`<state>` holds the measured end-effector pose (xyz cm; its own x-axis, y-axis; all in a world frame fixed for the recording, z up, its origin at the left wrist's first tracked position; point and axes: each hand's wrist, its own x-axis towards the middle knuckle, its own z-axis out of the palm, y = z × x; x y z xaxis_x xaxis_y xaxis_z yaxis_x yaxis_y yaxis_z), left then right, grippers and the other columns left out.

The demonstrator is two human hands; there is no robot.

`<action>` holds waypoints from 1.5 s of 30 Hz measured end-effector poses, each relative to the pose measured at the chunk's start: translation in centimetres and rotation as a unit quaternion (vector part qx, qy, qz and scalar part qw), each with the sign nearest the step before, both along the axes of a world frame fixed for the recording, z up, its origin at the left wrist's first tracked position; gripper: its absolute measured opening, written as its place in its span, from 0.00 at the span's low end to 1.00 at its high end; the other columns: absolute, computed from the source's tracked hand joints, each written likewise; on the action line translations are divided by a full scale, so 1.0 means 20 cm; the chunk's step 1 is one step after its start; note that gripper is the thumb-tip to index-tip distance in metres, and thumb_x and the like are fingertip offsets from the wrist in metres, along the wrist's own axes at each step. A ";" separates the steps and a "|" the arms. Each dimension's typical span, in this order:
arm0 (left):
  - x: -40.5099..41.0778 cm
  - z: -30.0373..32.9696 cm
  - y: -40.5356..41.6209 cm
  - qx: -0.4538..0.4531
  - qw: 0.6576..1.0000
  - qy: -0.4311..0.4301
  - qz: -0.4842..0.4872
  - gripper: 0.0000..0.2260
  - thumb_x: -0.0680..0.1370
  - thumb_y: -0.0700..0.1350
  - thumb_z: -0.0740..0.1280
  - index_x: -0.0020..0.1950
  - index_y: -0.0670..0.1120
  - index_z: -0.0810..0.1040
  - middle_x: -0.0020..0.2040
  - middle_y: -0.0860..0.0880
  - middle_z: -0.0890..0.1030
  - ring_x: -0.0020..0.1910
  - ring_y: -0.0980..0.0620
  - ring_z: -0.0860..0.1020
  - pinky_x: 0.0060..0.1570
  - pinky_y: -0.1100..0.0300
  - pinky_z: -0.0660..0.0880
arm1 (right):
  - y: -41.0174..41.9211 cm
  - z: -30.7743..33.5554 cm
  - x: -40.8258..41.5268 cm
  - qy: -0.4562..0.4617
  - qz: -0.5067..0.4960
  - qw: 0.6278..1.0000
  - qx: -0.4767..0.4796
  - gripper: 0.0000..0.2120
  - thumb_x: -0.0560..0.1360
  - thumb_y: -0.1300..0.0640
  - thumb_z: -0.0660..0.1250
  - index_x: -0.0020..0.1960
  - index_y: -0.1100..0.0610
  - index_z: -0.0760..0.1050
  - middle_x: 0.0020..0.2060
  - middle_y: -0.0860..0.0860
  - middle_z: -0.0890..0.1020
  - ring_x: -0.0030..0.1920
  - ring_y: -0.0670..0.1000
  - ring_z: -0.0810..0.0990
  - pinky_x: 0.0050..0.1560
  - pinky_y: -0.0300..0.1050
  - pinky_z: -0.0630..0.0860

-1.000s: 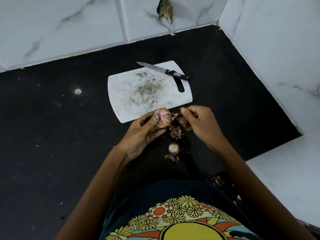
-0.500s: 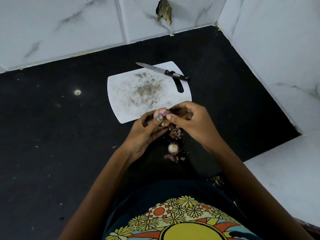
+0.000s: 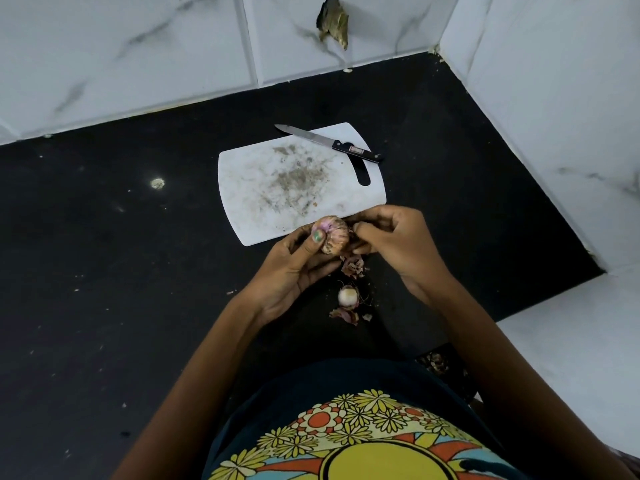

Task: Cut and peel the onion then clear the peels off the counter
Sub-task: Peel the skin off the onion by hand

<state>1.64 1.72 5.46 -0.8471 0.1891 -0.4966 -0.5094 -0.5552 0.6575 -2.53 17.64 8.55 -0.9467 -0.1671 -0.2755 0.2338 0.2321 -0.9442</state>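
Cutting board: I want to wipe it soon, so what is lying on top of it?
On the cutting board lie a knife along its far edge and brownish residue mid-board. The hands and onion cover its near right corner, so anything there is hidden.

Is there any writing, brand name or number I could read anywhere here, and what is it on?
Nothing here can be read.
Knife: a small red and white label on the black handle, too small and blurred to read.
Shirt: only a flower and sun pattern, no words.
Cutting board, counter and wall tiles: no text visible.
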 end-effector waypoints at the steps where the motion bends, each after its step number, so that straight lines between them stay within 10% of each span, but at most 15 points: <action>1: 0.00 0.00 0.00 -0.005 1.000 -0.002 0.001 0.21 0.70 0.47 0.66 0.62 0.42 0.74 0.46 0.47 0.85 0.43 0.54 0.83 0.43 0.63 0.81 | 0.00 0.00 0.00 0.001 -0.002 1.000 0.013 0.08 0.76 0.66 0.62 0.44 0.60 0.80 0.35 0.53 0.82 0.33 0.46 0.80 0.35 0.37 0.78; 8: 0.00 -0.01 0.01 -0.047 0.999 -0.008 0.015 0.25 0.70 0.52 0.67 0.64 0.42 0.74 0.50 0.46 0.83 0.49 0.52 0.80 0.38 0.65 0.76 | 0.01 -0.02 0.01 0.039 0.034 0.994 0.101 0.22 0.81 0.50 0.55 0.43 0.70 0.70 0.33 0.58 0.72 0.34 0.53 0.70 0.36 0.49 0.67; 12: -0.01 -0.02 0.02 -0.083 0.996 0.006 0.013 0.23 0.71 0.51 0.67 0.63 0.44 0.74 0.52 0.48 0.83 0.47 0.55 0.81 0.41 0.65 0.77 | 0.00 0.00 0.02 0.042 0.040 0.997 0.055 0.04 0.78 0.63 0.63 0.49 0.61 0.76 0.39 0.55 0.81 0.36 0.49 0.80 0.35 0.40 0.78; 19: -0.01 -0.03 0.03 -0.079 0.996 0.003 0.031 0.16 0.73 0.50 0.66 0.59 0.46 0.74 0.44 0.51 0.84 0.38 0.58 0.81 0.38 0.66 0.76 | 0.02 -0.03 0.01 0.055 -0.011 0.992 0.115 0.06 0.79 0.63 0.61 0.46 0.62 0.76 0.33 0.51 0.81 0.32 0.44 0.81 0.34 0.38 0.79; 26: -0.01 -0.03 0.03 -0.087 0.996 -0.003 0.028 0.14 0.76 0.49 0.65 0.60 0.46 0.74 0.48 0.50 0.83 0.41 0.58 0.81 0.47 0.61 0.75 | 0.05 -0.03 0.02 0.035 0.036 0.986 0.156 0.10 0.79 0.55 0.62 0.45 0.59 0.77 0.35 0.53 0.83 0.38 0.55 0.83 0.46 0.61 0.79; 35: 0.00 -0.02 0.04 -0.113 0.993 0.017 0.022 0.24 0.70 0.52 0.67 0.65 0.45 0.72 0.53 0.49 0.83 0.51 0.54 0.82 0.51 0.62 0.78 | 0.01 -0.01 0.03 0.033 0.050 0.996 0.065 0.10 0.69 0.52 0.75 0.48 0.52 0.81 0.42 0.49 0.85 0.44 0.47 0.84 0.50 0.53 0.81; 45: 0.00 -0.02 0.05 -0.096 0.995 0.023 0.010 0.11 0.78 0.50 0.62 0.56 0.47 0.78 0.46 0.52 0.85 0.46 0.56 0.82 0.58 0.56 0.74 | -0.01 -0.02 0.01 0.047 0.000 0.998 0.039 0.05 0.69 0.65 0.72 0.43 0.57 0.82 0.37 0.53 0.85 0.38 0.51 0.85 0.42 0.44 0.83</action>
